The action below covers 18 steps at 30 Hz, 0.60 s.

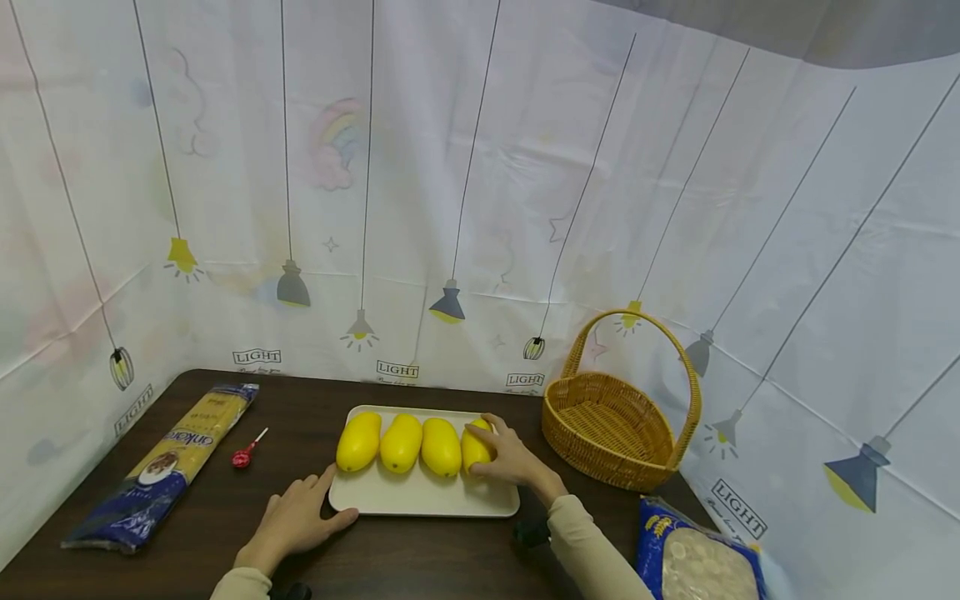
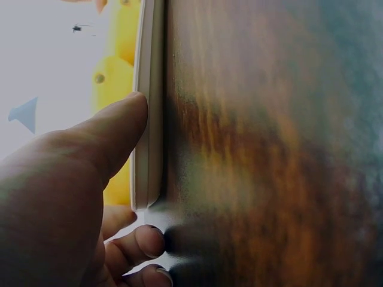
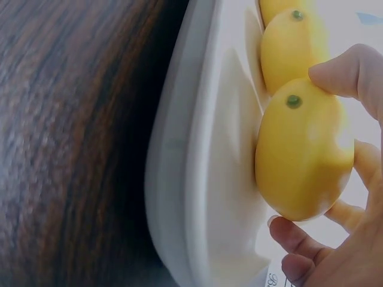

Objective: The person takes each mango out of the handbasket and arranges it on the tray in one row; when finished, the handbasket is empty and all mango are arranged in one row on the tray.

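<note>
Several smooth, oval yellow fruits (image 1: 400, 443), mango-like in shape, lie side by side on a cream rectangular tray (image 1: 420, 497). My right hand (image 1: 510, 457) grips the rightmost yellow fruit (image 3: 305, 149). In the right wrist view the thumb is on its upper side and the fingers curve round the other side; a small green stem spot shows at its end. My left hand (image 1: 296, 517) is at the tray's front left corner with fingers spread. In the left wrist view its thumb lies against the tray rim (image 2: 149, 149), and its fingertips are beside the corner near the table.
A wicker basket (image 1: 592, 450) with a tall handle stands right of the tray. A blue bag of pale round pieces (image 1: 705, 562) lies at the front right. On the left are a pack of pasta (image 1: 176, 454) and a red lollipop (image 1: 242, 457). A printed curtain hangs behind the dark table.
</note>
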### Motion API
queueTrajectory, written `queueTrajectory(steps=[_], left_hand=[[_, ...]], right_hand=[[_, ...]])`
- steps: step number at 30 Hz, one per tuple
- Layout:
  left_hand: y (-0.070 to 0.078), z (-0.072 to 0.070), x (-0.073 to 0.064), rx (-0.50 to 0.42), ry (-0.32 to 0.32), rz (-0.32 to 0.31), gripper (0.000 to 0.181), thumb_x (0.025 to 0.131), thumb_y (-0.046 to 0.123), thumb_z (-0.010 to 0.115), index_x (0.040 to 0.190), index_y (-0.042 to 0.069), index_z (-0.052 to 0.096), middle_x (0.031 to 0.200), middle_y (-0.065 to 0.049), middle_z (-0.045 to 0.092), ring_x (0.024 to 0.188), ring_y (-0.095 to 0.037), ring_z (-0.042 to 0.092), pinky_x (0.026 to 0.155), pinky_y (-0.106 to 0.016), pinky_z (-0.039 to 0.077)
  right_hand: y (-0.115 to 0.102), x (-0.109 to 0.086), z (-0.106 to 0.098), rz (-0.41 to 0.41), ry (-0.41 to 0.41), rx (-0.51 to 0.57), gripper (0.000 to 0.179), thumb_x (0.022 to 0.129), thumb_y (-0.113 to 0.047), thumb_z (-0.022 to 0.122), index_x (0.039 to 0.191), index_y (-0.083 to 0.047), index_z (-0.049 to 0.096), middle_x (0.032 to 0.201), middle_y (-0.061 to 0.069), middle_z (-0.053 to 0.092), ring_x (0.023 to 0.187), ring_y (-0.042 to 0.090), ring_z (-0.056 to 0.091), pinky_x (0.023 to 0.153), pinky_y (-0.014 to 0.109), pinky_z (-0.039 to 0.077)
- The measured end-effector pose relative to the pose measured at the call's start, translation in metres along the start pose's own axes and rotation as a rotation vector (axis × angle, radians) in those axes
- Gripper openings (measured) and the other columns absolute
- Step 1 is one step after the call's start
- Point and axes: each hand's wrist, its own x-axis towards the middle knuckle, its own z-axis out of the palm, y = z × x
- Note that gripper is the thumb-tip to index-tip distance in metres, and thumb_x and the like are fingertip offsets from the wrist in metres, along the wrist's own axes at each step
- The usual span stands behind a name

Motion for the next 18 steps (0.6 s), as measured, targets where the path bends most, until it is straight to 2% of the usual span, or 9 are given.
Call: queueTrajectory(steps=[10, 18], left_hand=[[0.0017, -0.0010, -0.0012, -0.007, -0.001, -0.002, 0.097, 0.084, 0.070, 0.065, 0.154, 0.008, 0.039, 0.136, -0.022, 0.060, 0.121, -0.041, 0.057, 0.088, -0.067, 0.044], [-0.0011, 0.0001, 0.0008, -0.011, -0.007, 0.000, 0.098, 0.084, 0.071, 0.064, 0.155, 0.008, 0.038, 0.136, -0.022, 0.059, 0.121, -0.041, 0.057, 0.087, -0.067, 0.044]], right_hand=[[0.0005, -0.0009, 0.0022, 0.042, 0.028, 0.001, 0.080, 0.084, -0.045, 0.071, 0.154, -0.021, 0.041, 0.165, 0.018, 0.021, 0.142, 0.053, 0.032, 0.106, 0.080, 0.023], [-0.0052, -0.0054, 0.0006, 0.166, 0.139, 0.041, 0.080, 0.089, -0.050, 0.067, 0.156, -0.019, 0.037, 0.162, 0.017, 0.029, 0.145, 0.047, 0.033, 0.110, 0.075, 0.023]])
